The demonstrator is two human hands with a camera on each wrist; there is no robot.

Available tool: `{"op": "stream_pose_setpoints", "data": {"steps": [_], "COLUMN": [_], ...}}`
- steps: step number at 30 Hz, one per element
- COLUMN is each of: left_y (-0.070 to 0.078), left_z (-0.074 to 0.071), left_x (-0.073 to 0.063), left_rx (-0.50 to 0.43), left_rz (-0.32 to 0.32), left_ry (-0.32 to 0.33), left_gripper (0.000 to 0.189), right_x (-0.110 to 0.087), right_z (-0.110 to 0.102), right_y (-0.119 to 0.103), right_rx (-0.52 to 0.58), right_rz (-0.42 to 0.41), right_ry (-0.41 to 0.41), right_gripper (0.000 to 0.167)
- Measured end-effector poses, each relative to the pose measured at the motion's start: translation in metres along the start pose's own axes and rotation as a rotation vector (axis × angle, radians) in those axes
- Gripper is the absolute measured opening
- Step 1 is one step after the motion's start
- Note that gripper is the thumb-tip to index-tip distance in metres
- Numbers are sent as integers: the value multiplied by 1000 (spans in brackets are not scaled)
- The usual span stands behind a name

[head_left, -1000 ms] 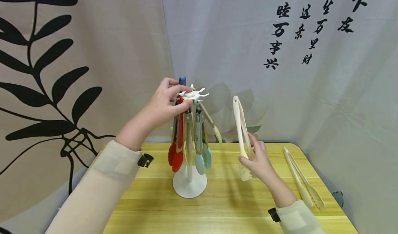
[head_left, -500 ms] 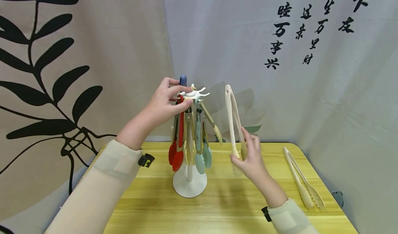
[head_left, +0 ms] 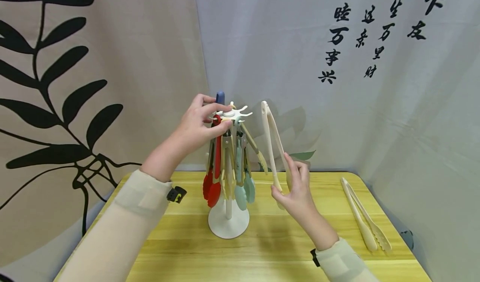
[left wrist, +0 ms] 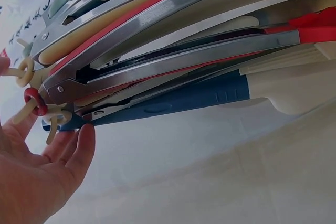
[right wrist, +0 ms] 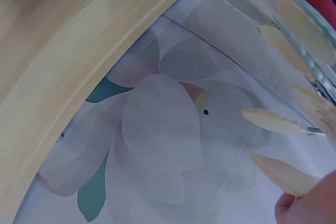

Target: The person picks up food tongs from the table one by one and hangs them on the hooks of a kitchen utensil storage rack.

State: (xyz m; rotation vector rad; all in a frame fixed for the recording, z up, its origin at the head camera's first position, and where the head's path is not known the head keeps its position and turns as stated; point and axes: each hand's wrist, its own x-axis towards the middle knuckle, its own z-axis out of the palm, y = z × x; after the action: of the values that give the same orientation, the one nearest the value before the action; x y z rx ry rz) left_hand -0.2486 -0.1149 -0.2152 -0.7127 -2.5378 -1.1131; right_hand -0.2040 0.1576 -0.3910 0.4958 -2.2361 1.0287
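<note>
A white rotating utensil rack [head_left: 228,225] stands on the table, hung with red tongs [head_left: 214,194], pale green tongs [head_left: 241,198] and several cream-tipped utensils. My left hand [head_left: 195,121] holds the rack's hooked top, thumb in front and fingers behind. Beside those fingers, a blue-handled utensil [left wrist: 178,98] hangs by its loop. My right hand [head_left: 298,188] pinches cream tongs [head_left: 267,134] low down near their heads, joined end up, just right of the rack. In the right wrist view one cream tong head [right wrist: 283,174] shows past the hand; the rest is out of frame.
Another pair of cream tongs [head_left: 361,219] lies on the right side of the wooden table [head_left: 180,248]. A light cloth backdrop [head_left: 150,65] with leaf prints and black characters hangs close behind the table's far edge.
My right hand has carried the cream tongs leftward toward the rack, raising them a little. The left hand stays on the rack's top.
</note>
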Motion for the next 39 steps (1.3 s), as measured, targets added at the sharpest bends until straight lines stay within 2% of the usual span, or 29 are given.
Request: {"op": "stream_pose_setpoints", "data": {"steps": [7,15,22,39], "left_y": [-1,-1,-1,0], "left_z": [1,3,3,3], "left_x": [0,0,-1,-1], "left_rx": [1,-13,-24,-43], "left_rz": [12,-4,-13,-6], "left_ry": [16,16,21,29], "left_gripper": [33,33,33,32], "right_x": [1,3,4,5], "right_z": [4,8,12,14], "right_y": [-2,-4,-3,-2], "right_rx": [-8,-86,-141,-157], "right_rz": [-74,-166,-226,-252], "right_ry": [25,84,137,162], "right_gripper": [92,88,91,88]}}
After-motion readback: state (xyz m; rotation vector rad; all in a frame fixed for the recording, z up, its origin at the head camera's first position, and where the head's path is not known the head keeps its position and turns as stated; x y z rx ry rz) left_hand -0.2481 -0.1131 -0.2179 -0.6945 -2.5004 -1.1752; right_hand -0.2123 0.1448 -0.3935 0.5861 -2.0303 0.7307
